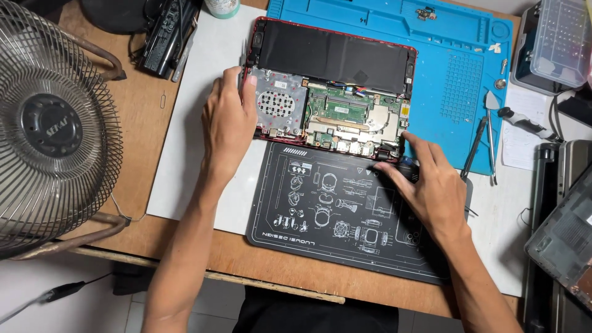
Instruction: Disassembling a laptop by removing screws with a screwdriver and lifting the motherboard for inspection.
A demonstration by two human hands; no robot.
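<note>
An opened red laptop base [333, 92] lies bottom-up, showing its black battery, green circuit board and metal plates. My left hand [228, 123] rests on the laptop's left edge, fingers laid flat against it. My right hand [425, 182] is at the laptop's front right corner, fingers curled around a small dark tool [407, 166] whose tip points at that corner. Both forearms reach in from the bottom of the view.
A black printed mat [320, 209] lies under my right hand, a blue work mat [468, 80] beyond it with tweezers [491, 145] and small screws. A wire-caged fan [52, 129] stands at left. Clear plastic boxes [558, 40] and laptop parts [564, 234] sit at right.
</note>
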